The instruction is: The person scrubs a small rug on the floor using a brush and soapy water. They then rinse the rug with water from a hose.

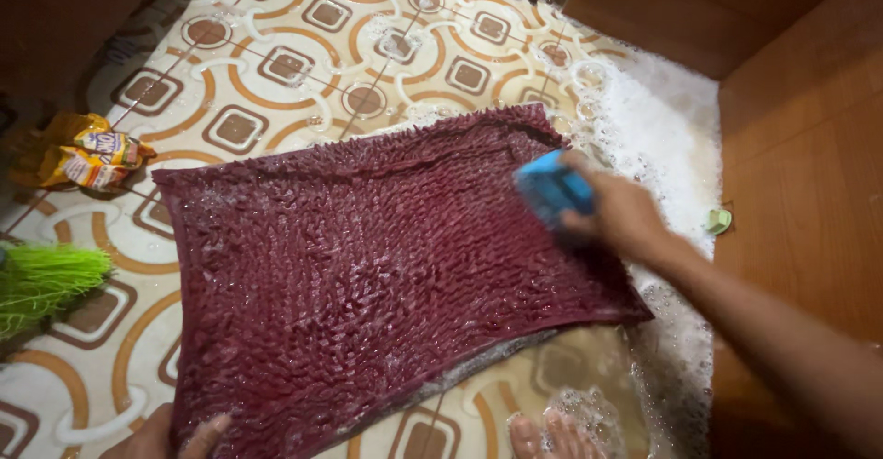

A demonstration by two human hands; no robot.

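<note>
From my feed, the floor [303, 63] was glossy tile patterned with cream, orange and brown rounded squares, wet and covered with white soap foam [667, 146] along its right side, where it met brown wooden panelling [809, 174]. One shaggy maroon chenille mat [377, 266] lay flat on the tiles, soaked and flecked with suds. I counted two hands. The right hand [621, 212] had its fingers closed around one blue scrubbing brush [552, 188], pressed onto the mat's upper right part. The left hand [170, 436] rested at the mat's lower left corner, touching its edge; I could not tell how far its fingers were curled. One bare foot [552, 436] showed at the bottom edge. At the left lay one yellow printed sachet [92, 155] and one green-bristled broom [46, 280]. One small pale green object [718, 221] sat by the panelling.
</note>
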